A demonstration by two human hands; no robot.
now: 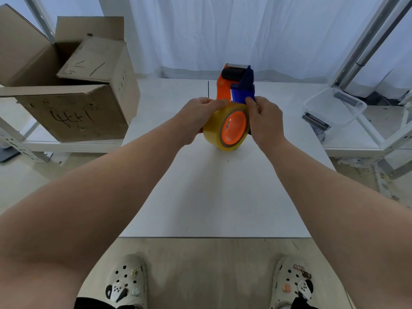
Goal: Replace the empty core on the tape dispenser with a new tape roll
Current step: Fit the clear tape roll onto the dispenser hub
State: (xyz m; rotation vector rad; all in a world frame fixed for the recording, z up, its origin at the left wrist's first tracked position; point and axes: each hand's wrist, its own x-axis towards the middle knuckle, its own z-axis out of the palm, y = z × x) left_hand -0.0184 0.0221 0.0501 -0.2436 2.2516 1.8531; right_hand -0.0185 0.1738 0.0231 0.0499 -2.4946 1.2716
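2 arms reach forward, left grip [199,118] and right grip [265,122] curled inward.

Tape roll [215,128] in grip: glossy, smooth, transl. yellowish film; tape dispenser [242,90] above grip: orange/blue ribbed plastic, semi-gloss; roller [233,73] matt blk; blade [238,65] bare metal; table [211,197] below grip: matt white; box [73,112] L of grip: matt brown cardboard; tub [334,108] R of grip: clear glossy plastic.

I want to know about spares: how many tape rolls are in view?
1. The yellowish tape roll is on the dispenser, gripped between the left hand and right hand over the table. Others may be hidden in the cardboard box.
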